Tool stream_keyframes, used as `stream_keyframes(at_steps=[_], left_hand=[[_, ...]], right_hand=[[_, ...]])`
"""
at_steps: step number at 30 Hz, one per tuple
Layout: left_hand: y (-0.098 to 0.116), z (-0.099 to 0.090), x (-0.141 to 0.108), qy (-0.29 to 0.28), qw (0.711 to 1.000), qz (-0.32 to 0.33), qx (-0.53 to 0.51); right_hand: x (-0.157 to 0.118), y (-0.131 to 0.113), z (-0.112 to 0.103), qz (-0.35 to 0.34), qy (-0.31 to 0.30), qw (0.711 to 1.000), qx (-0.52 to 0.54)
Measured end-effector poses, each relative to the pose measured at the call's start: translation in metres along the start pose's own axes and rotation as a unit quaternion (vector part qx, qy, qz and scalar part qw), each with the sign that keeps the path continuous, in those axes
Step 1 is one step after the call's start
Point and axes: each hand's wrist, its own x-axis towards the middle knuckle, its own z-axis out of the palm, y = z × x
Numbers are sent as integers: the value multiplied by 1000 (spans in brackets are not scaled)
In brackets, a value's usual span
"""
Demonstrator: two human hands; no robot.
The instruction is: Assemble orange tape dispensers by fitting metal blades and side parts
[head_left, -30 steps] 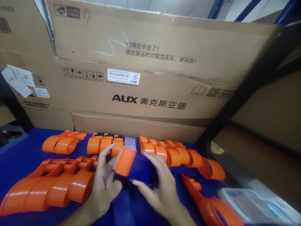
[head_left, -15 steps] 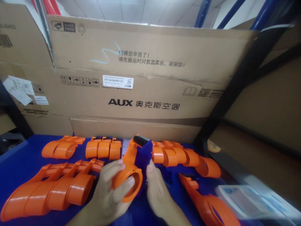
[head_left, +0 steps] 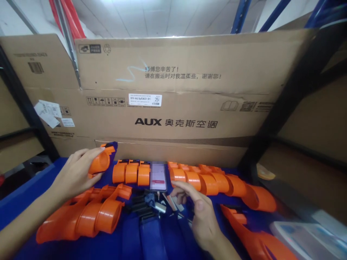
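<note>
At the far left, my left hand (head_left: 81,166) grips an orange tape dispenser (head_left: 99,161) that has a blue and black piece at its top end. My right hand (head_left: 202,213) is over a pile of small parts, its index finger stretched out and the others loosely bent, with nothing visible in it. Beneath and beside it lie thin metal strips (head_left: 173,202), black rollers (head_left: 141,207) and blue plastic pieces (head_left: 153,234). Whether the fingertips touch the strips, I cannot tell.
Several orange dispenser bodies (head_left: 100,218) form a row at left, with another row (head_left: 208,184) at back right. A phone (head_left: 158,177) stands between dispensers. A cardboard box (head_left: 176,86) walls off the back. One dispenser (head_left: 260,236) and a pale box (head_left: 306,238) lie right.
Both hands held the dispenser in the middle. My left hand has carried it to the back left; my right hand has let go and moved right, and the small parts now show.
</note>
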Motion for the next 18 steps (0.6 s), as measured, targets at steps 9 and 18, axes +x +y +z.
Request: stream_keyframes(at_steps=[9, 18], left_hand=[[-63, 40, -8, -165, 984, 34, 59], [-60, 53, 1, -219, 975, 28, -24]], right_hand=[[4, 3, -5, -16, 25, 999, -14], [4, 9, -9, -15, 41, 999, -9]])
